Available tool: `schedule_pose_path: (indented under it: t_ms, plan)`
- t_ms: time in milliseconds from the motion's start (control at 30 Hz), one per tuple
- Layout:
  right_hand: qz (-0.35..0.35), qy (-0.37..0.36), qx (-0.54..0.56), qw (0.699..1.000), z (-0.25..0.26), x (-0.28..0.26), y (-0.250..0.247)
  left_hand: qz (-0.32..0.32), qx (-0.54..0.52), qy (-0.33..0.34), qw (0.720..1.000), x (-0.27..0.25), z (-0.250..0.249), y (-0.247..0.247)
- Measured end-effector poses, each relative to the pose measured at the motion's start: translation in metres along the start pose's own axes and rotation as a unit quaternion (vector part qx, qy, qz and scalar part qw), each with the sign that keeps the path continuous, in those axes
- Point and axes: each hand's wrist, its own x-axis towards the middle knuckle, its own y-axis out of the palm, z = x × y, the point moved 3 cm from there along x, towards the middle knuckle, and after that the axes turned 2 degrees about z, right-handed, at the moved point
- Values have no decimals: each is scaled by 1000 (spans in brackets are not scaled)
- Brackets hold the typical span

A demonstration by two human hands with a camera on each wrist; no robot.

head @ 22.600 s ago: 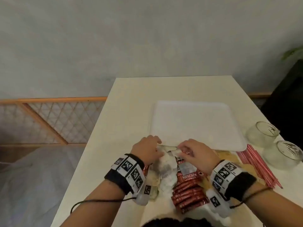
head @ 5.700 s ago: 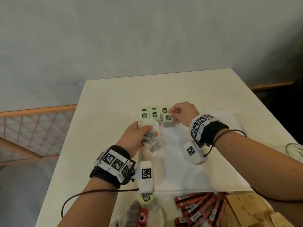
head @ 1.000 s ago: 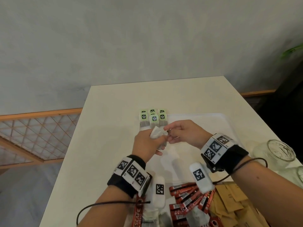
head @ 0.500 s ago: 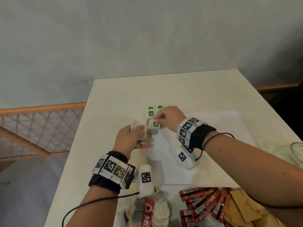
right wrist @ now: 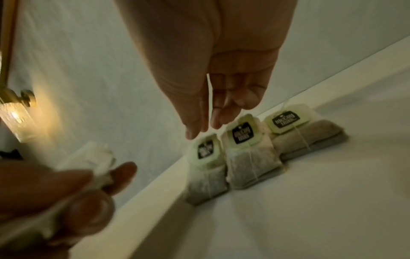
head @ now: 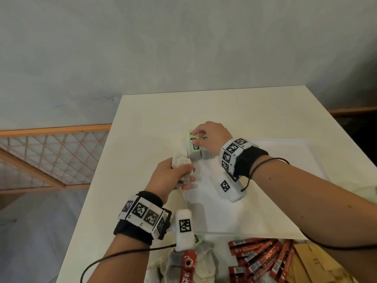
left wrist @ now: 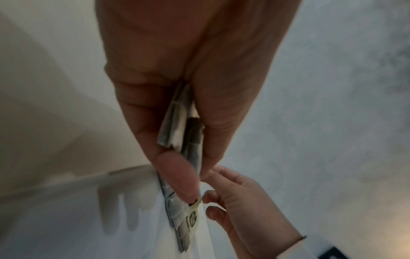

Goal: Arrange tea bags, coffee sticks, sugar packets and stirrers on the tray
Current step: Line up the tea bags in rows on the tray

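Note:
Green-tagged tea bags [head: 196, 147] lie in a row in the far left corner of the white tray [head: 265, 190]. The right wrist view shows three of them [right wrist: 248, 152] against the tray rim [right wrist: 144, 201]. My right hand [head: 197, 137] hovers over the leftmost bag [right wrist: 205, 168]. Its fingers [right wrist: 216, 122] are nearly straight, with the tips at the bag's top edge and nothing between them. My left hand [head: 179, 176] grips a bundle of tea bags [head: 180, 158] just left of the row. That bundle [left wrist: 175, 126] is pinched between thumb and fingers.
Red coffee sticks [head: 261, 260] and brown sugar packets [head: 314, 264] lie on the table in front of the tray. A loose pile of tea bags [head: 204, 266] with one coffee stick [head: 186, 268] on it sits at the near edge. A wooden lattice rail [head: 51, 156] stands left.
A second ago my right hand pulled a tea bag from the left hand's bundle, then carried it to the row. My left hand, still holding the bundle, has come closer to the row.

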Motion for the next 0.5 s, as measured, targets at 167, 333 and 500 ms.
schedule_pose_path:
  t_ms: [167,333,500]
  plan:
    - [23,-46,153,987,10,-43,-8,49,54,6,997,-9,-5,15]
    - [36,-50,176,982,0,-74,-12,86,98,3,991,-15,-7,36]
    - [19,-11,197,980,-23,-98,-17,112,160,-17,981,-22,4,49]
